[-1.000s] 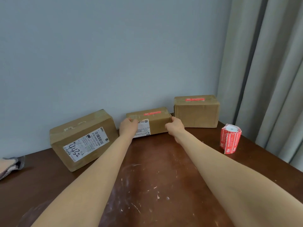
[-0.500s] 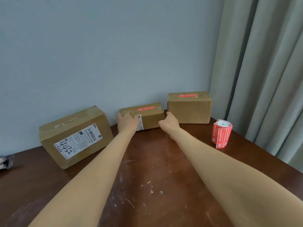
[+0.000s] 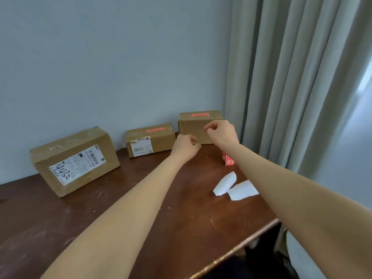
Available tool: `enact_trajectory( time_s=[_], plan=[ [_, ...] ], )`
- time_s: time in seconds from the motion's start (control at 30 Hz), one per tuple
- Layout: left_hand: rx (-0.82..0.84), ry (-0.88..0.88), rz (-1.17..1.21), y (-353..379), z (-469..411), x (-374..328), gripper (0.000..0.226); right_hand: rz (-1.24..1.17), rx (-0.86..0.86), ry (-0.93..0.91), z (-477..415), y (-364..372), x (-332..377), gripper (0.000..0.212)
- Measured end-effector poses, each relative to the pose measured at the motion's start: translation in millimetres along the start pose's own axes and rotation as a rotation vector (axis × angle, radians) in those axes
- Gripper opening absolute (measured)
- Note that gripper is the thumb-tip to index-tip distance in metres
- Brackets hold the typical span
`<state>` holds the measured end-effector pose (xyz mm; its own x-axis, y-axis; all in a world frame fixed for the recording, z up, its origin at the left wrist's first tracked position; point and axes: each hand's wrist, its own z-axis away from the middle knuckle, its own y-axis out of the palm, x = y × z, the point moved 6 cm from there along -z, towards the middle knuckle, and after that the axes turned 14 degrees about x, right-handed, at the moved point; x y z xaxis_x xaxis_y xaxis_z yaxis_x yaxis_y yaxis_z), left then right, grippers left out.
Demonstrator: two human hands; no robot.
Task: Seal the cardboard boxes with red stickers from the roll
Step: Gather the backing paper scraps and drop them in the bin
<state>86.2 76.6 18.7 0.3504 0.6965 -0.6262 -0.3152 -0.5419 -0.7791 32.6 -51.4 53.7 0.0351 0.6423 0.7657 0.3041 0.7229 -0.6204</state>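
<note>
Three cardboard boxes stand along the wall on a brown table (image 3: 128, 224). The large left box (image 3: 74, 160) bears a white label reading 4452 and shows no red sticker. The small middle box (image 3: 150, 140) and the right box (image 3: 191, 128) each have a red sticker on top. My left hand (image 3: 186, 147) hovers between the middle and right boxes, fingers curled with nothing visible in them. My right hand (image 3: 221, 131) is raised in front of the right box, fingers curled too. Only a bit of the red sticker roll (image 3: 228, 161) shows, behind my right forearm.
Two white backing strips (image 3: 225, 183) (image 3: 242, 190) lie on the table right of centre. Grey curtains (image 3: 291, 77) hang at the right, close to the right box. The table's front-right edge (image 3: 241, 244) runs diagonally, with a dark gap below.
Both hands have let go of the middle box and moved right and up toward the right box. The view has swung right, and the white strips have come into sight.
</note>
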Motion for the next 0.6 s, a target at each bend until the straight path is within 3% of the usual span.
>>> enact_trajectory(
  time_s=[0.1,0.17,0.3,0.47,0.53,0.6],
  plan=[
    [0.138,0.044,-0.017,24.1,10.0,-21.7,0.040,0.078,0.000,0.026,13.0,-20.8,-16.3,0.019],
    [0.230,0.041,-0.032,41.1,18.9,-32.6,0.046,0.164,0.087,0.070,23.1,-28.7,-32.1,0.017],
    [0.380,0.000,-0.082,68.3,31.9,-42.7,0.059,0.349,0.349,0.233,47.5,-27.2,-65.9,0.053],
    [0.575,-0.059,-0.118,98.1,45.7,-43.3,0.065,0.325,0.630,0.513,81.1,-19.0,-101.1,0.056],
    [0.611,-0.064,-0.085,106.6,47.5,-43.2,0.067,0.287,0.651,0.540,83.4,-14.7,-113.2,0.062],
    [0.613,-0.061,-0.076,112.7,47.0,-45.1,0.068,0.171,0.623,0.532,83.5,-10.7,-118.6,0.050]
  ],
)
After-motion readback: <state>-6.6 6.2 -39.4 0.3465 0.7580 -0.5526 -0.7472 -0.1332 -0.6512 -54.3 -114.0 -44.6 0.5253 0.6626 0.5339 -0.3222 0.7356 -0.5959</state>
